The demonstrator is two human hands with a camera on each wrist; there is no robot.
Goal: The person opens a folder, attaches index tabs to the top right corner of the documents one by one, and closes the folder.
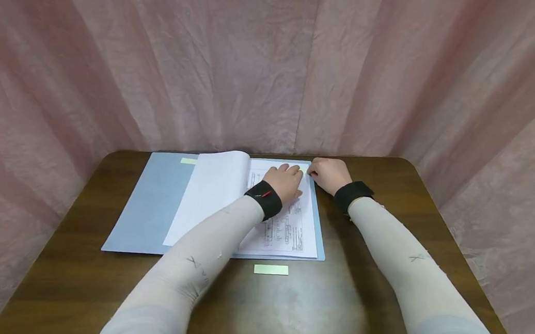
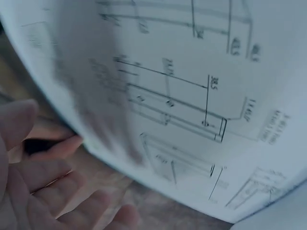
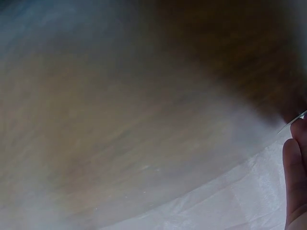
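Observation:
A light-blue folder lies spread on the table, holding a stack of white sheets with the upper ones turned over to the left. The exposed right-hand page carries printed technical drawings; its dimension lines fill the left wrist view. My left hand rests on this page near its top right, fingers extended. At the page's upper right edge shows a pale green sticky strip. My right hand pinches the outer end of this strip with curled fingers. In the right wrist view, only its fingers appear, at the right border.
Another pale green strip lies on the brown table before the folder. A third strip is on the folder's left cover near the top. Pink curtains hang close behind and beside the table.

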